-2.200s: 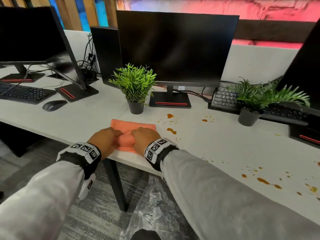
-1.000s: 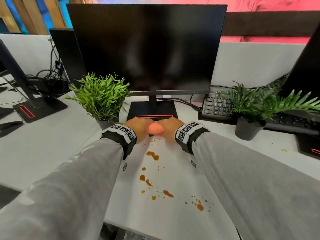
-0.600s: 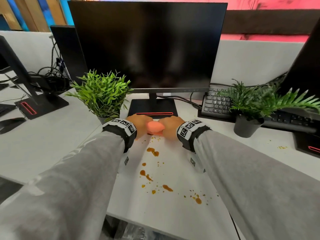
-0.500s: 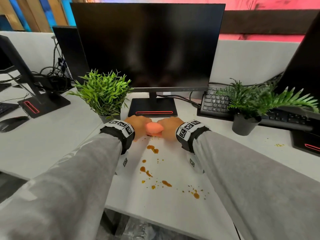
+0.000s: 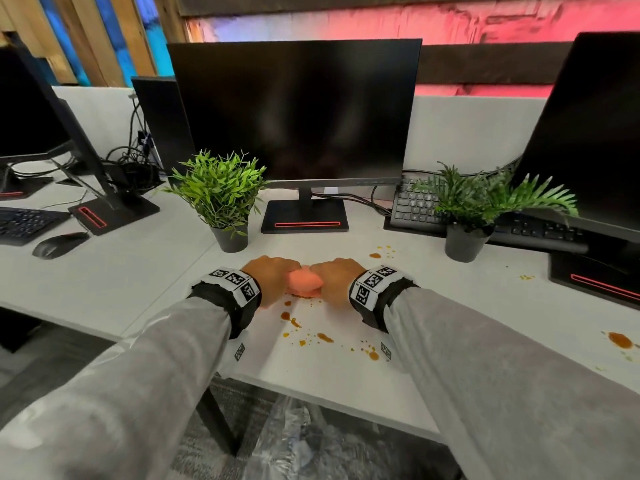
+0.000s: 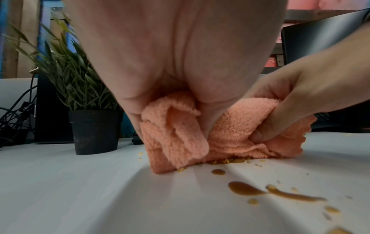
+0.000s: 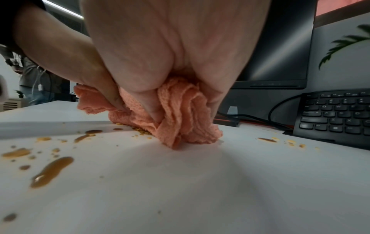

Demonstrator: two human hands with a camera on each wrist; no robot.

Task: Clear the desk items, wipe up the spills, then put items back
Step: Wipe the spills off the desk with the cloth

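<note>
Both hands grip a bunched orange cloth point(image 5: 304, 284) and press it onto the white desk point(image 5: 138, 271) in front of the centre monitor. My left hand point(image 5: 273, 277) holds its left end, my right hand point(image 5: 332, 278) its right end. The left wrist view shows the cloth point(image 6: 180, 134) resting on yellow-brown crumbs, with brown spill drops point(image 6: 244, 188) just in front of it. In the right wrist view the cloth point(image 7: 180, 114) hangs in folds from my fist, spill streaks point(image 7: 52, 171) lying to its near left. More brown spots point(image 5: 323, 337) lie between my forearms, and one blot point(image 5: 620, 339) at the right.
A potted green plant point(image 5: 225, 202) stands just left of my hands, another plant point(image 5: 467, 216) at the right by a black keyboard point(image 5: 415, 206). The centre monitor's base point(image 5: 304, 220) is right behind the cloth. A mouse point(image 5: 59, 244) lies far left. Clear plastic point(image 5: 294, 441) sits under the desk edge.
Both hands picked the cloth up from the left, bunched it and carried it right to the spill before the monitor. Over the last second they drew it slightly toward me over the drops.
</note>
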